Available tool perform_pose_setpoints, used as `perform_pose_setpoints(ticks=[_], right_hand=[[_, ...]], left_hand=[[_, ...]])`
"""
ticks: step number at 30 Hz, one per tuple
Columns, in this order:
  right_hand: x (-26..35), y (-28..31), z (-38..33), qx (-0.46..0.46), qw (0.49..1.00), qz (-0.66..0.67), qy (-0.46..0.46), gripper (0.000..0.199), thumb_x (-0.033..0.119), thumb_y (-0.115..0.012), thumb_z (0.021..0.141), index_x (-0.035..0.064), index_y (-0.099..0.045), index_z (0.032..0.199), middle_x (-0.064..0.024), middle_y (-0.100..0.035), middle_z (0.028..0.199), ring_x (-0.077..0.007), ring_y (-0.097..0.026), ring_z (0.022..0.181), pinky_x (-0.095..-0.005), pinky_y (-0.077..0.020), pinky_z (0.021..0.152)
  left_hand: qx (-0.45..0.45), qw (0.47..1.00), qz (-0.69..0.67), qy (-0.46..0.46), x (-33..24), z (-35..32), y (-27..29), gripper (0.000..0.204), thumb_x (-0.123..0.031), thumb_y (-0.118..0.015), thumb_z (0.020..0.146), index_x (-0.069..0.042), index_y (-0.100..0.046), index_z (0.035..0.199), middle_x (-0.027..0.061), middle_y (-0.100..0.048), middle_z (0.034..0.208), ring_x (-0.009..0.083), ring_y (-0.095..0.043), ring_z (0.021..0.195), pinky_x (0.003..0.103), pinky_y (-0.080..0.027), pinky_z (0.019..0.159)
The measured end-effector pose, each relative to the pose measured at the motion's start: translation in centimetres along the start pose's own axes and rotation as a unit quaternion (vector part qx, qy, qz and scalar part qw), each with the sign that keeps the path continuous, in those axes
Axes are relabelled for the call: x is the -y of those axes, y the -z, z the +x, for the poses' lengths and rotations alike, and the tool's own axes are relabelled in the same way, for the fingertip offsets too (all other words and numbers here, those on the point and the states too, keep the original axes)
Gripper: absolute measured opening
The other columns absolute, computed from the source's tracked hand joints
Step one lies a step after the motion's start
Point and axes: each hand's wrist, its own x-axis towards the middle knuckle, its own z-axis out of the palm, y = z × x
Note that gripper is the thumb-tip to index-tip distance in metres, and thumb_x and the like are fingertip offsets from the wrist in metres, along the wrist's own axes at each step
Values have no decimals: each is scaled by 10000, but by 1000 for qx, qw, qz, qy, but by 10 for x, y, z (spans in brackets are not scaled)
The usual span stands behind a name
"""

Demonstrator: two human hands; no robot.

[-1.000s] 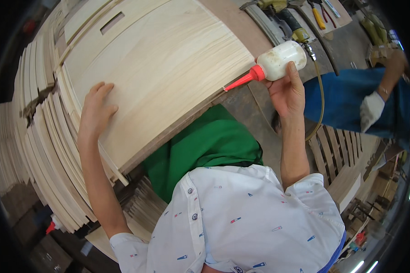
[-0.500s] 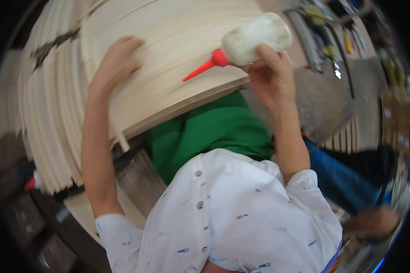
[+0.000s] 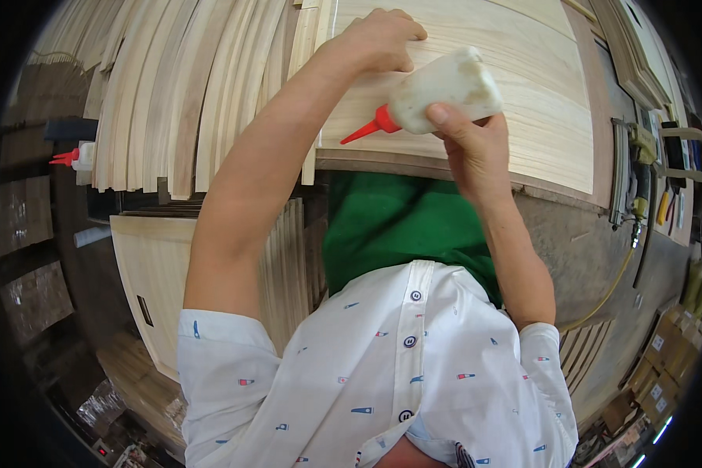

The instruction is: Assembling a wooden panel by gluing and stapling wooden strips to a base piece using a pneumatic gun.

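Squeeze bottle [image 3: 444,87] has come left along the near edge of the wooden panel [image 3: 530,93] since the earlier frame. Now tilted above the panel's near-left corner, red nozzle [image 3: 372,125] aimed down-left. Right hand [image 3: 480,150] grasps it by the body. Left hand [image 3: 378,43] loosely bent over the panel's left part, nothing seen in it; contact unclear. Likely step: lining up to dispense. Next move seems to call for a lowered tip, steady squeeze.
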Motion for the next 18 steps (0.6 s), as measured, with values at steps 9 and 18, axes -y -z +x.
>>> perform_pose_setpoints(ticks=[9,18], right_hand=[[-20,-16,8,36,998,-47,22,637,74,-787,757,-18,-410,1263,-101,-572,1151,-180,-575,1061,-318,-497,908],[2,-4,-5,5,992,-119,32,625,40,-789,739,11,-437,1254,-89,-580,1150,-174,-575,1057,-311,-495,896]], left_hand=[[-14,998,-56,16,-10,-6,6,366,-126,-478,892,-40,-584,1231,141,-514,1341,307,-518,1195,396,-436,995],[17,999,38,34,-8,-1,4,514,-146,-658,749,-61,-579,1249,140,-514,1339,315,-469,1239,389,-411,1030]])
